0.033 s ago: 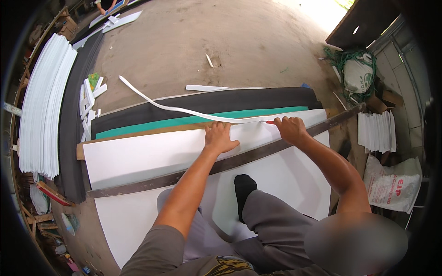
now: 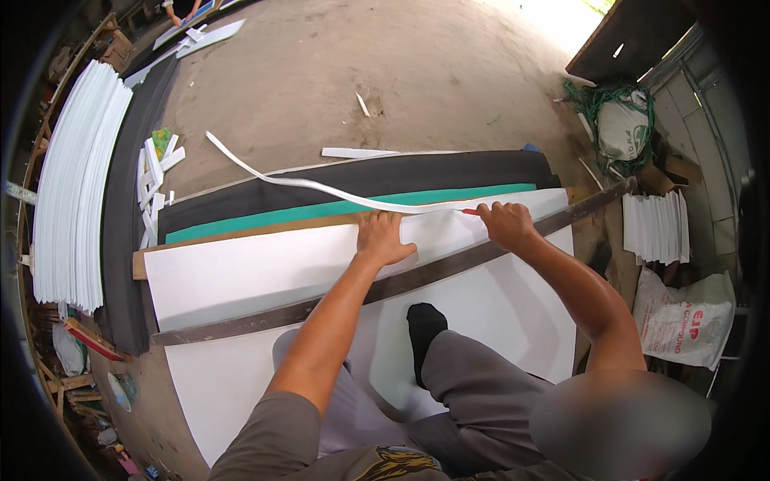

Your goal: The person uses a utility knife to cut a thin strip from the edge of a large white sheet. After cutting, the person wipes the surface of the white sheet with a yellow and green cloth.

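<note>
My right hand (image 2: 507,226) is closed round a red-handled cutter knife (image 2: 471,212), its tip at the far edge of a white sheet (image 2: 233,268). A long thin white strip (image 2: 321,191) runs along that edge, curling away to the far left over the green and black sheets. My left hand (image 2: 385,239) presses on the white sheet left of the knife, fingertips at its far edge and thumb spread. Nearer me, a long dark straight bar (image 2: 265,321) lies diagonally across the white sheeting, passing under my left forearm. My foot in a black sock (image 2: 427,321) rests on the sheeting.
Beyond the white sheet lie a green sheet (image 2: 281,218) and black sheets (image 2: 449,171). Tall stacked white sheets (image 2: 76,192) stand at left, with white offcuts (image 2: 152,180) beside them. Sacks (image 2: 686,321) and a small white stack (image 2: 656,228) are at right. Another person's hands (image 2: 183,18) show far left.
</note>
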Available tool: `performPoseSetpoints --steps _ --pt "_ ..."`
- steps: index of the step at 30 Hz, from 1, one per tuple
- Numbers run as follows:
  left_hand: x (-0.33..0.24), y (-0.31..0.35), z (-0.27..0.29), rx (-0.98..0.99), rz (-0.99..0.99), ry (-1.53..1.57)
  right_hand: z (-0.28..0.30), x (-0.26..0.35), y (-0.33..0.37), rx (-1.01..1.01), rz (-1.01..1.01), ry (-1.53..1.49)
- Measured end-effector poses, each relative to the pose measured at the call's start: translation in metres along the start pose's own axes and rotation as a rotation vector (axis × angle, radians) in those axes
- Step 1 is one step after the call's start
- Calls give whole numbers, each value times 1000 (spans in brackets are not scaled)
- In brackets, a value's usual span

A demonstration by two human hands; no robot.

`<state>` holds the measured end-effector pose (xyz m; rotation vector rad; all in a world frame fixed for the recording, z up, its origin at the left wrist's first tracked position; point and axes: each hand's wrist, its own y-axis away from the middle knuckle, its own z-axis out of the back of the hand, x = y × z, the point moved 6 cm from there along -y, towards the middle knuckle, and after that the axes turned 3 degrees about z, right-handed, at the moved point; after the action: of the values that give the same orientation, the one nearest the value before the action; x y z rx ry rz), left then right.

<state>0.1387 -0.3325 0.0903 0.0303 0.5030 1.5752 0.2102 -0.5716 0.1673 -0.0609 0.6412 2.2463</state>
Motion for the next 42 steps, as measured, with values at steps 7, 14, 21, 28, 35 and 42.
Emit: performPoseSetpoints --steps 7,14,21,28,35,42 --pt "-16 -4 -4 18 -28 31 2 21 9 -109 -6 -155" --pt "-20 -2 6 18 15 37 10 49 -7 -171 84 -164" --pt "-23 5 11 -31 6 12 16 51 -22 -216 131 -78" --pt "-23 4 8 14 19 11 17 55 -26 -122 152 41" --pt "-20 -1 7 33 44 18 -14 -14 -3 3 -49 -14" --pt "-26 -21 -14 24 -29 6 -16 -39 -3 -103 2 -177"
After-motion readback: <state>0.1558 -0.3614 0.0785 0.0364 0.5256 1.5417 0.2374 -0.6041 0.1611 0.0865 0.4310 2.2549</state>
